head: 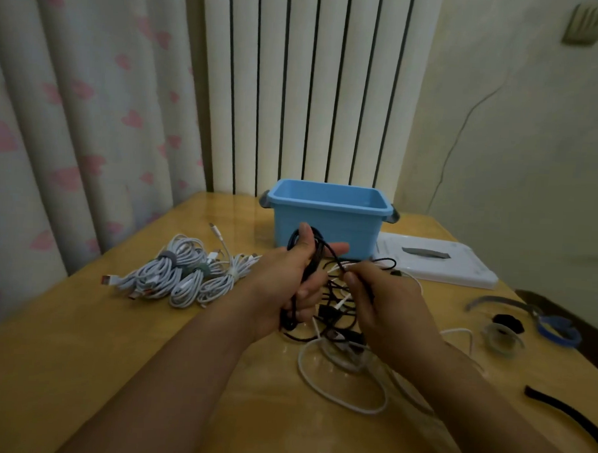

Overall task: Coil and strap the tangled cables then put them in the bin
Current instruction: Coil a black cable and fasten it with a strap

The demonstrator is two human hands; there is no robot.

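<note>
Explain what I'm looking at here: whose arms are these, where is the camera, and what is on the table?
No machine here: a person wears a camera on the head, looking down at their own arms. The left hand holds a black cable in loops; the right hand pinches a strand of it. Below them lies a tangle of black and white cables. On the wooden table sit already strapped white cables, a blue bin, its white lid and loose straps.
</note>
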